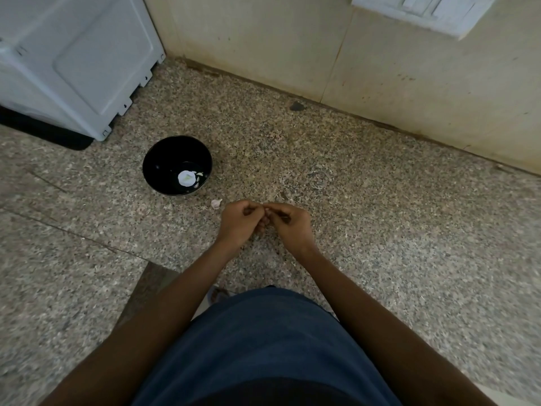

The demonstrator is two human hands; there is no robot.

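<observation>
My left hand (pixel 241 222) and my right hand (pixel 288 224) meet above the speckled granite counter (pixel 380 230), fingers curled together around a small pale piece (pixel 267 211) that is mostly hidden; it looks like a garlic clove. Another pale garlic piece (pixel 216 203) lies on the counter just left of my left hand. A black bowl (pixel 164 159) stands further left and back, holding a white round bit and a few pale peeled pieces (pixel 187 177).
A white appliance (pixel 73 60) on a black base fills the back left corner. A beige tiled wall (pixel 351 54) runs along the back, with a white switch plate (pixel 424 10) at top right. A dark pebble-like spot (pixel 297 106) lies near the wall.
</observation>
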